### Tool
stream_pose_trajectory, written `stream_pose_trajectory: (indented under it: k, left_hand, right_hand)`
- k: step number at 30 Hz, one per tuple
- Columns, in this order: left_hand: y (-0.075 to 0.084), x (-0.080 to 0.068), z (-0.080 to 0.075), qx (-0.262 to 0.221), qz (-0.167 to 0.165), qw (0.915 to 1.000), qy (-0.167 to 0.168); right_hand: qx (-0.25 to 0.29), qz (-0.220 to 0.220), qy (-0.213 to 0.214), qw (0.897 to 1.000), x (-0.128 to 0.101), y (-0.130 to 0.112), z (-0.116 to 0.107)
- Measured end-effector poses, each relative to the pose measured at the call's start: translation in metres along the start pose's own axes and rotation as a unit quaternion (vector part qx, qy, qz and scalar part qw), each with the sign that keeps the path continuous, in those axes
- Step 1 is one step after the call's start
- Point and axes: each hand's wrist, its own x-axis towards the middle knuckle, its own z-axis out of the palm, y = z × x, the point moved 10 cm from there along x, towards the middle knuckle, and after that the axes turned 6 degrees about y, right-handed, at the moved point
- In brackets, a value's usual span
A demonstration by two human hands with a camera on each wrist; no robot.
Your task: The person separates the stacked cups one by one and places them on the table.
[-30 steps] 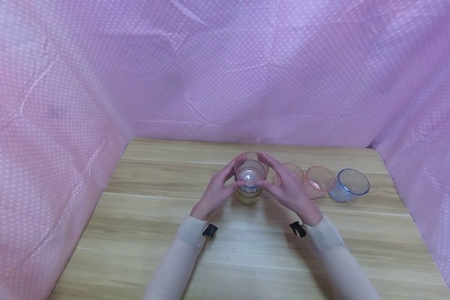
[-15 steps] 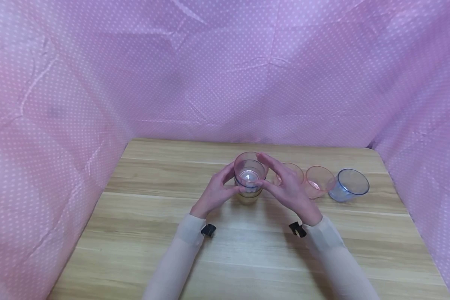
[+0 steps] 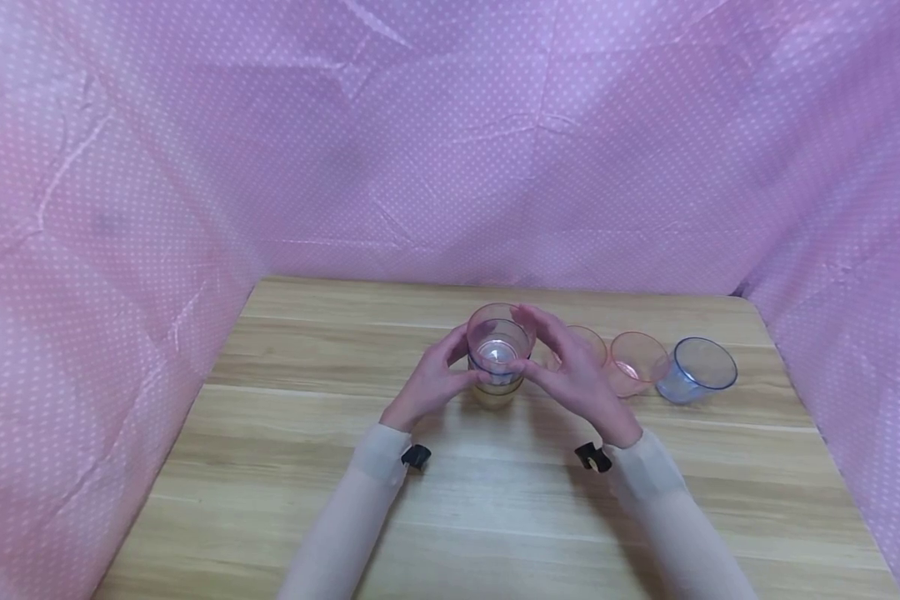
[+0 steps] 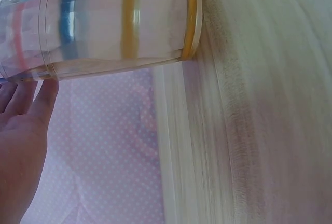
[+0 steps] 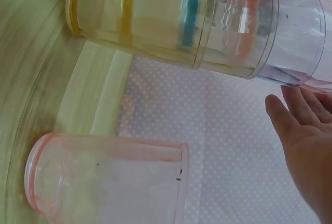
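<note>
Pink at the top, an upright stack of tinted nested cups (image 3: 498, 357) stands toward 12 o'clock on the worktop (image 3: 487, 517). Left hand (image 3: 431, 383) at 9 o'clock and right hand (image 3: 581, 379) at 3 o'clock grip its upper part with half-open, curved fingers.

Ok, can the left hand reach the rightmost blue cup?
Probably not: the left hand holds the cup stack, with the right hand and pink cups between it and the blue cup.

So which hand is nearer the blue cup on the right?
The right hand, on the side of the stack facing the blue cup; the left hand is opposite, farther away.
</note>
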Motion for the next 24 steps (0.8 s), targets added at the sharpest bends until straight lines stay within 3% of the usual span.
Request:
stream_pose_trajectory:
  k: [9,24]
  left_hand:
    - [0.000,0.001,0.000,0.015,0.007,0.9999,0.000]
    - [0.001,0.001,0.001,0.036,0.025,0.9990,0.002]
  right_hand:
    - [0.023,0.046,-0.034,0.998,0.007,0.011,0.012]
    - [0.054,0.049,-0.024,0.997,0.010,0.013,0.014]
